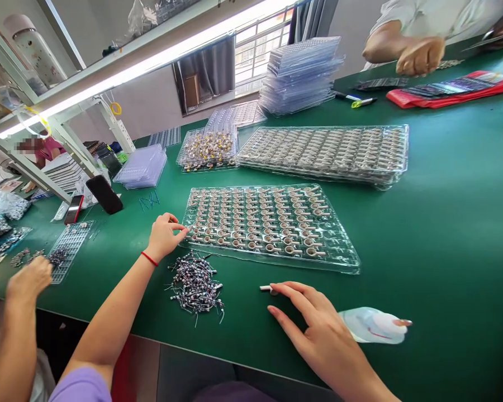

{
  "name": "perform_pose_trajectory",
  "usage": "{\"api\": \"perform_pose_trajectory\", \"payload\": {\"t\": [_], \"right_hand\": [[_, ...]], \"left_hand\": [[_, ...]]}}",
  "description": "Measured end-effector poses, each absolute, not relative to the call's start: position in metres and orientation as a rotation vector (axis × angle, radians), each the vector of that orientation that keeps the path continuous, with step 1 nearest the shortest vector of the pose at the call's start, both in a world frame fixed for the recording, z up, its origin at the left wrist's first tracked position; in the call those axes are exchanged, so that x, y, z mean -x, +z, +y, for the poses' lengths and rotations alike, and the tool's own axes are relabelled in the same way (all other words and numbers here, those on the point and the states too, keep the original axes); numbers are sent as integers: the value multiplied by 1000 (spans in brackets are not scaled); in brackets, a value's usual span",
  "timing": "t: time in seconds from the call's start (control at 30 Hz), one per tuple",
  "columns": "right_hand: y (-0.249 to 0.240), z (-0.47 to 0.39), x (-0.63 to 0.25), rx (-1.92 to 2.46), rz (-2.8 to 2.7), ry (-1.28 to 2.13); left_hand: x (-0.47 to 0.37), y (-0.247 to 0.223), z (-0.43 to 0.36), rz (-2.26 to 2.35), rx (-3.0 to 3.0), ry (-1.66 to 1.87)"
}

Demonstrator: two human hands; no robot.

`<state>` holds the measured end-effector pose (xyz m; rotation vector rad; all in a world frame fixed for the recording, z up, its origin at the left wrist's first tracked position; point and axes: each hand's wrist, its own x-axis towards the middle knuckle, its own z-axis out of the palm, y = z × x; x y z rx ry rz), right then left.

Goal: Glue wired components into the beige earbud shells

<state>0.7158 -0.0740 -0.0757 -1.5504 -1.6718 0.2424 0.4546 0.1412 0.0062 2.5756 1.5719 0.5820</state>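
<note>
My left hand [164,239], with a red string on its wrist, pinches thumb and finger together at the left edge of a clear plastic tray [343,254]. What lies between the fingertips is too small to make out. Rows of small round pale parts with short stems fill most of the tray's pockets. My right hand [314,321] hovers low over the table, thumb and forefinger apart. Its forefinger touches or covers part of a loose small white stemmed part [266,288]. A pile of tiny dark components with wire leads [196,282] lies between my hands.
A translucent squeeze bottle [373,325] lies beside my right wrist. Behind are stacked filled trays [322,151], a tray of yellow-white parts [209,149] and tall stacked clear trays [299,78]. A phone [104,194] leans at left. Co-workers' hands [29,276] work at left and far right.
</note>
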Motion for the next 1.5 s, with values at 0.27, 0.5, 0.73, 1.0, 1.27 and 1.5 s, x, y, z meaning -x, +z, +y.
{"api": "perform_pose_trajectory", "payload": {"t": [0.27,0.5,0.73,1.0,1.27,1.5], "right_hand": [[-75,-73,-716,1533,-1685,203],[-75,-73,-716,1532,-1693,191],[-76,-75,-717,1552,-1664,249],[-77,-75,-716,1544,-1676,220],[-77,-75,-716,1545,-1669,223],[-74,-75,-716,1524,-1666,213]], "left_hand": [[-446,14,140,1604,-2522,537],[-447,9,134,1600,-2537,468],[-457,6,130,1680,-2466,507],[-450,3,139,1725,-2208,474],[-456,0,136,1811,-2195,529],[-462,2,130,1829,-2258,565]]}}
